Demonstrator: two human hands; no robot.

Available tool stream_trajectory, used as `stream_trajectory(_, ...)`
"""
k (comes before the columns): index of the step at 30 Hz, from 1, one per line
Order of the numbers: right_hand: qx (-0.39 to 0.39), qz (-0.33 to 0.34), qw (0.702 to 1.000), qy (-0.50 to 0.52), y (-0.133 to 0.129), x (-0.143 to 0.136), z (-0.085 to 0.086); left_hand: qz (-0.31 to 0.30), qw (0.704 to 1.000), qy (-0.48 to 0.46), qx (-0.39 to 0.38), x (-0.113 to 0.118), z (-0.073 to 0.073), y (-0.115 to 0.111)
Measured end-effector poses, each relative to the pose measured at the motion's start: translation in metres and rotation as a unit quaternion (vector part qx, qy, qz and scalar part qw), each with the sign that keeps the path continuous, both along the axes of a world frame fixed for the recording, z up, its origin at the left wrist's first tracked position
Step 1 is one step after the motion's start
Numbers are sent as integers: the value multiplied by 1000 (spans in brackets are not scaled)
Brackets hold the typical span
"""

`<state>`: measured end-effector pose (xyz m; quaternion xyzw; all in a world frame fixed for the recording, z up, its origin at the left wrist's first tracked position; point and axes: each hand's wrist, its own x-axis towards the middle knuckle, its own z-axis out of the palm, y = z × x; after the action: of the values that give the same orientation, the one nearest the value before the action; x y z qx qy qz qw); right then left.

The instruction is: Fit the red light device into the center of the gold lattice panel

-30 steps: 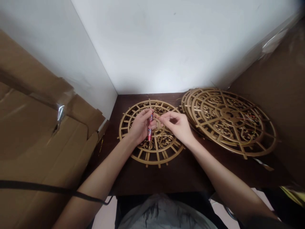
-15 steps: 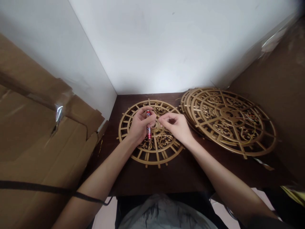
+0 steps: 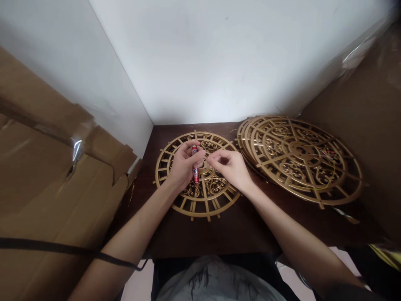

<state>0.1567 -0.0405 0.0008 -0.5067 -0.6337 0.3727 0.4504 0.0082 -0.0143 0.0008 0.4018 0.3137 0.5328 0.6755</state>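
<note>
My left hand (image 3: 183, 165) is closed round a slim red battery (image 3: 196, 175) with blue-and-white marks and a silvery end, held upright in the picture. The thumb crosses its middle and hides that part. Close by on the right, my right hand (image 3: 230, 167) has thumb and forefinger pinched together near the left fingertips. Whatever is in that pinch is too small to make out. Both hands are over a round gold openwork clock-face frame (image 3: 208, 205), with scrollwork and a central disc partly covered by the fingers.
Several similar gold frames (image 3: 321, 196) lean in an overlapping stack on the right, with thin wires across the top one. Cardboard (image 3: 40, 200) stands at the left, and a brown box (image 3: 360, 113) at the right. A white wall (image 3: 219, 62) rises behind the dark table (image 3: 244, 234).
My right hand has shifted very slightly left, nearer the left fingertips. My left hand keeps the battery in about the same place.
</note>
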Motion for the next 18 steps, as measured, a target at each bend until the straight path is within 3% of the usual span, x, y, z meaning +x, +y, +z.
stream_trajectory(18, -57, -10, 990, 126, 2, -4, 6, -15, 1000, 8, 17, 0, 0, -2)
